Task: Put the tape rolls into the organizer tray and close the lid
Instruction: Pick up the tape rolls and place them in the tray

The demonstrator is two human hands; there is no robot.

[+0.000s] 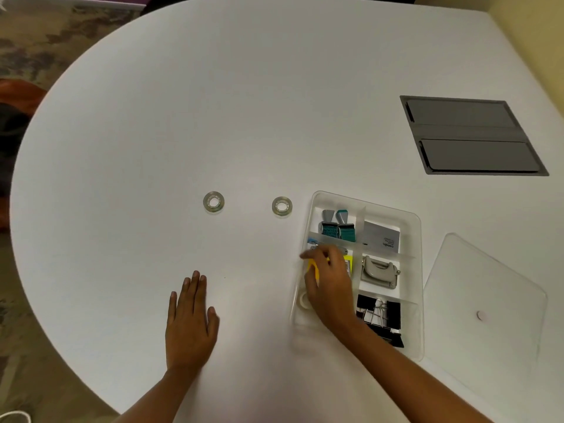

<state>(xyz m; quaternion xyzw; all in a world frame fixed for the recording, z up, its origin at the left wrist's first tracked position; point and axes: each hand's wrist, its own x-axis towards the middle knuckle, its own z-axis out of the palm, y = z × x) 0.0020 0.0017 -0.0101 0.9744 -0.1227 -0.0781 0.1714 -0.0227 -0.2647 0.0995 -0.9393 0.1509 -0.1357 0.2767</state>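
Two clear tape rolls lie flat on the white table: one at the centre, another just left of the organizer tray. A third tape roll rests inside the tray's near-left compartment, partly hidden under my right hand. That hand hovers over the tray's left side with fingers curled near a yellow item; whether it grips anything is unclear. My left hand lies flat on the table, fingers apart, holding nothing. The clear lid lies on the table right of the tray.
The tray holds teal and grey stamps, a grey card, a grey hole punch and black binder clips. A dark grey recessed panel sits in the table at the far right. The table's rounded edge curves on the left.
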